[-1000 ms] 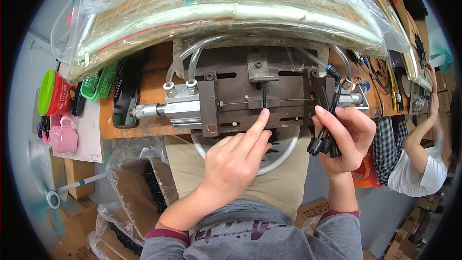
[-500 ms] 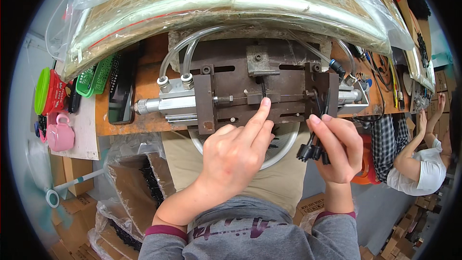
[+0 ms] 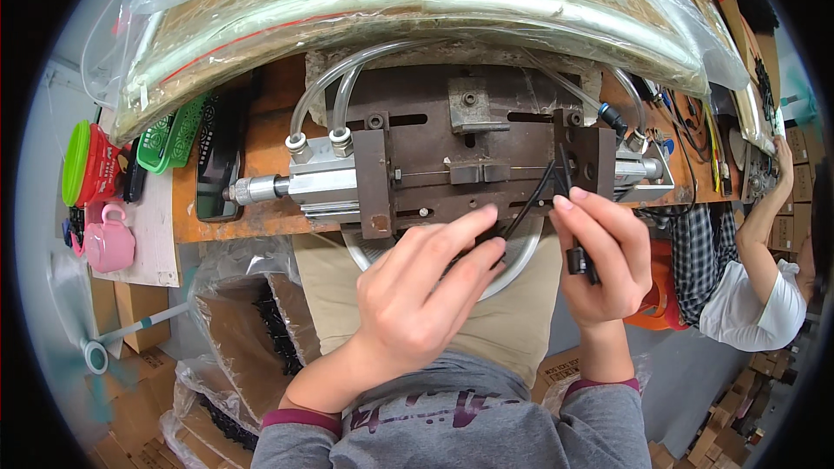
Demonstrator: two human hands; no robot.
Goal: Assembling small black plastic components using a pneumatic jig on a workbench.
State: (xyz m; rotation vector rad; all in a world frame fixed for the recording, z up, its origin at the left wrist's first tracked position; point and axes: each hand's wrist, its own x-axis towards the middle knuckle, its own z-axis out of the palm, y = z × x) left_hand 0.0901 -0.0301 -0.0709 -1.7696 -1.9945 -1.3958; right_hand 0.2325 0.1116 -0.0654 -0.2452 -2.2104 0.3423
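Observation:
Over the near edge of a dark brown metal fixture [image 3: 434, 213], my left hand [image 3: 417, 295] has its fingers closed round the lower end of a thin black rod [image 3: 526, 202] that slants up and right. The fingers hide that end of it. My right hand [image 3: 608, 265] grips several black rods with knobbed ends [image 3: 577, 259], their tips pointing away over the fixture's right part. At the fixture's middle sits a small notched block [image 3: 479, 173], with a metal bracket [image 3: 473, 113] behind it. Silver air cylinders flank it, one on the left [image 3: 323, 181] and one on the right [image 3: 638, 172].
Clear hoses [image 3: 323, 91] loop behind the fixture. A plastic-wrapped board [image 3: 417, 4] carries more black rods at the back. On the left are a phone [image 3: 219, 165], a green basket [image 3: 174, 135] and a pink cup [image 3: 110, 243]. Another person [image 3: 756, 295] sits at the right.
My left hand has drawn back from the notched block, its pointing finger now curled in. A black rod has left the block. The left cylinder's pin has pulled back leftward. The other person's arm has shifted.

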